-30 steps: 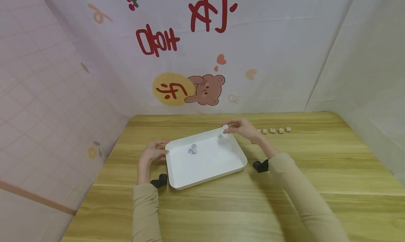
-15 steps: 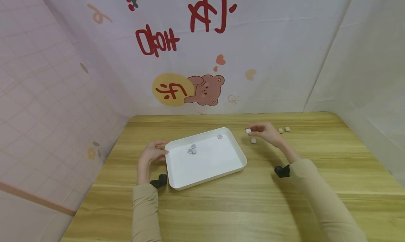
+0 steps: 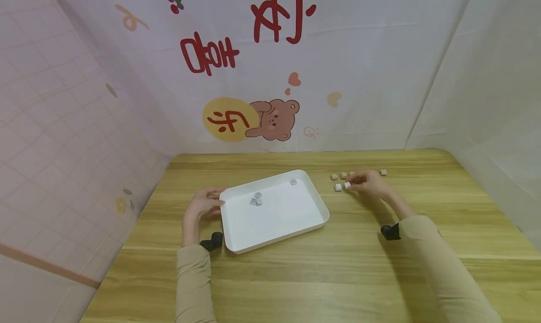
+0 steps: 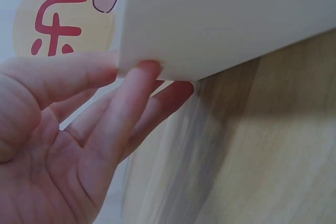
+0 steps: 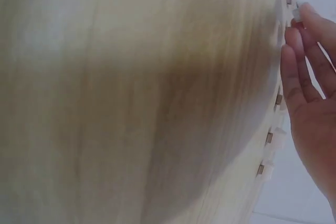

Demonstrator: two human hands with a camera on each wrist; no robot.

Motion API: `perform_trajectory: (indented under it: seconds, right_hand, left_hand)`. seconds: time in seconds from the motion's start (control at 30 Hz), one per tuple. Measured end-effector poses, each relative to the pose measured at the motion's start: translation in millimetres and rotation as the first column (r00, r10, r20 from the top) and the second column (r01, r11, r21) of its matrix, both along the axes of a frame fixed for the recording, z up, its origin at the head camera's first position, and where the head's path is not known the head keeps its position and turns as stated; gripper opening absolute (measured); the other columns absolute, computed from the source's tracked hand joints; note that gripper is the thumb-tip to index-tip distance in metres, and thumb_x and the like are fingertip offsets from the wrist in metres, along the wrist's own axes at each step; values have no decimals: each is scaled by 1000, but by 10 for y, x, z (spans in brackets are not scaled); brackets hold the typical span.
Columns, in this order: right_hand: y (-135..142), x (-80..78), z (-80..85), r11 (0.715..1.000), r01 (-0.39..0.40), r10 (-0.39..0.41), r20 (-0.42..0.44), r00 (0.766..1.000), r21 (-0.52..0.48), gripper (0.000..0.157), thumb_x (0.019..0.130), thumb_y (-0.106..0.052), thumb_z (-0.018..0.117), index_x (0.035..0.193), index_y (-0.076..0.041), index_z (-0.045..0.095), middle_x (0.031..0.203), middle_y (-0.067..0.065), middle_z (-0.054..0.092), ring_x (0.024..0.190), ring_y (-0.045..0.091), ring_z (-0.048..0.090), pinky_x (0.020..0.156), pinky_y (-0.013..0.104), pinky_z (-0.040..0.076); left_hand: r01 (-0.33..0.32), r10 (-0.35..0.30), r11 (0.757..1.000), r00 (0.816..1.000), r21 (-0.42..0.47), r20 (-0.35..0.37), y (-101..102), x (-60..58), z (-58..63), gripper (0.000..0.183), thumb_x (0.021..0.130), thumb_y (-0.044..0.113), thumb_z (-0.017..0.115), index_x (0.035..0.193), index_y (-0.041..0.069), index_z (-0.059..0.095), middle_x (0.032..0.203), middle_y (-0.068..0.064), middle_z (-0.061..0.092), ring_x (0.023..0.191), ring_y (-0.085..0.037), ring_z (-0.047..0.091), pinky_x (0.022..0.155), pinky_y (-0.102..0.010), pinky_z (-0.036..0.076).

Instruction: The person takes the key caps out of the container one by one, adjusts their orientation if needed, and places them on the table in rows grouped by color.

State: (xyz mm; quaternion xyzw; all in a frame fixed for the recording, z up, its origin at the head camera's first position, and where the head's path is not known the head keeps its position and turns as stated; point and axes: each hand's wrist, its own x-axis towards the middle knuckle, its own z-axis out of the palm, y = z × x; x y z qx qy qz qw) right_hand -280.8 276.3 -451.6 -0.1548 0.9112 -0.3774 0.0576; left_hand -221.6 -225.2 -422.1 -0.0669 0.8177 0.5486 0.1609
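Note:
In the head view my right hand [image 3: 368, 184] pinches a small white keycap [image 3: 347, 185] at the table, just right of another white keycap [image 3: 338, 188]. The right wrist view shows the keycap [image 5: 298, 15] at the thumb tip, the other fingers [image 5: 296, 74] nearly straight. My left hand [image 3: 204, 203] rests against the left end of a shallow white tray [image 3: 274, 238]. Close up, its extended fingers [image 4: 118, 114] touch the tray's corner [image 4: 157, 35]. Inside the tray, three keycaps [image 3: 256, 199] lie clustered, and a single keycap [image 3: 293, 182] sits near the far right corner.
Behind the right hand runs a row of several keycaps [image 3: 343, 175], partly hidden by the fingers; a keycap [image 3: 383, 172] ends it on the right. Everything stands on a wooden table [image 3: 296, 276], with a printed cloth [image 3: 367, 79] behind. Black mounts [image 3: 390, 232] sit at both wrists.
My right hand has moved right from above the tray's far right corner, carrying a keycap down beside the one on the table. The left hand and tray have stayed put.

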Motion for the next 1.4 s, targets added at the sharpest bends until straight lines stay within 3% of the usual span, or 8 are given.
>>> perform_trajectory:
  seconds: [0.17, 0.37, 0.53, 0.73, 0.97, 1.17, 1.4]
  right_hand:
    - [-24, -23, -39, 996, 0, 4, -41, 999, 94, 23, 83, -16, 73, 103, -4, 71, 103, 16, 71, 92, 17, 61, 76, 21, 48]
    - [-27, -42, -61, 995, 10, -5, -53, 999, 94, 22, 82, -13, 74, 101, -3, 71, 96, 16, 72, 83, 15, 64, 69, 19, 50]
    - [-14, -45, -58, 996, 5, 0, -56, 998, 87, 23, 82, -11, 73, 102, -1, 71, 98, 18, 71, 87, 21, 65, 70, 20, 51]
    - [-25, -45, -9, 993, 14, -10, -39, 999, 116, 23, 84, -15, 72, 104, -4, 71, 101, 16, 71, 88, 19, 63, 72, 23, 50]
    - [-95, -62, 139, 999, 24, -23, -33, 999, 40, 31, 91, -14, 64, 117, 3, 64, 110, 23, 67, 103, 37, 63, 85, 44, 57]
    - [-347, -162, 346, 999, 7, -9, -47, 999, -42, 33, 93, -17, 61, 121, -1, 61, 117, 24, 64, 104, 37, 62, 88, 47, 55]
    - [-909, -251, 505, 988, -78, 78, -11, 997, -132, 29, 93, -18, 61, 119, -4, 64, 120, 21, 65, 108, 34, 62, 93, 45, 54]
  left_hand:
    - [-5, 5, 1000, 1000, 1, 2, 6, 8, 16, 52, 89, -6, 58, 138, -3, 44, 137, -32, 47, 95, -25, 67, 69, -26, 61]
    - [-15, 15, 1000, 1000, -10, -1, 13, 0, 21, 51, 89, -5, 58, 138, -2, 44, 136, -32, 48, 92, -21, 67, 68, -24, 61]
    - [-19, 19, 1000, 1000, -7, 0, 10, -4, 19, 51, 89, -5, 58, 138, -2, 44, 136, -32, 48, 92, -22, 67, 68, -24, 61]
    - [-17, 17, 1000, 1000, 3, -1, 6, 4, 27, 51, 89, -5, 58, 138, -2, 45, 136, -32, 48, 90, -20, 67, 67, -23, 60]
    - [-15, 15, 1000, 1000, -8, -6, 5, 13, 37, 51, 89, -5, 58, 138, -2, 45, 135, -32, 49, 90, -20, 67, 68, -24, 60]
    - [-19, 19, 1000, 1000, -14, -9, 1, 9, 19, 51, 89, -5, 59, 138, -2, 46, 134, -32, 49, 86, -18, 67, 67, -24, 60]
    - [-22, 22, 1000, 1000, -10, -11, 5, 14, 8, 51, 89, -5, 59, 138, -2, 45, 135, -32, 49, 89, -21, 68, 65, -22, 60]
